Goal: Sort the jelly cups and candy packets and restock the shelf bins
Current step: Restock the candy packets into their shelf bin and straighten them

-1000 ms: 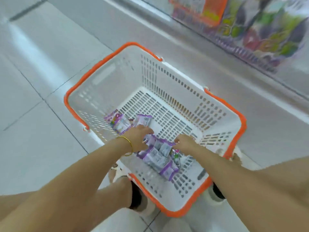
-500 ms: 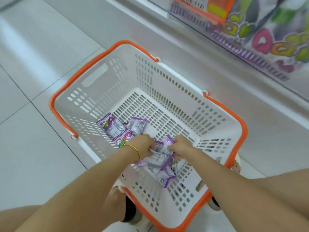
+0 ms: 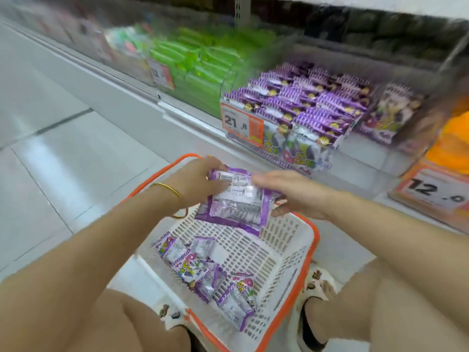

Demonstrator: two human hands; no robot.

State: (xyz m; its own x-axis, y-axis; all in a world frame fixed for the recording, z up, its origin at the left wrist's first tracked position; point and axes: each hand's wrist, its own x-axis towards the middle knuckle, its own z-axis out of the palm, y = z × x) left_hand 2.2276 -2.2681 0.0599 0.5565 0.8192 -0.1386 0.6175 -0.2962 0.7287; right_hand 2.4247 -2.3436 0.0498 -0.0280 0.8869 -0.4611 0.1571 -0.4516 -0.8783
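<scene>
We see a bundle of purple-and-white plastic candy packets (image 3: pixel 236 201) held in the air above the far end of a white slotted plastic basket with an orange rim (image 3: pixel 314 240). The left hand (image 3: pixel 200 181) grips the bundle's upper left corner, its fingers curled over the top edge. A thin gold bangle (image 3: pixel 167 188) circles that wrist. The right hand (image 3: pixel 291 194) pinches the bundle's right side, fingers laid across the top and thumb underneath, though blur softens the detail.

Below, on the basket's floor, several loose purple candy packets (image 3: pixel 203 273) lie scattered toward the near left corner. Some are face up and some show their printed backs. The basket stands on pale grey floor tiles (image 3: pixel 63 148), between bare knees and cream clog sandals (image 3: pixel 319 280).

Just beyond the basket we find a clear-fronted shelf bin (image 3: pixel 360 152) filled with a stack of matching purple packets (image 3: pixel 317 102). An orange-and-white price tag reading 21.8 (image 3: pixel 241 123) sits on its front. To its left are bright green packets (image 3: pixel 198 62), and to its right an orange tag marked 12 (image 3: pixel 431 194).
</scene>
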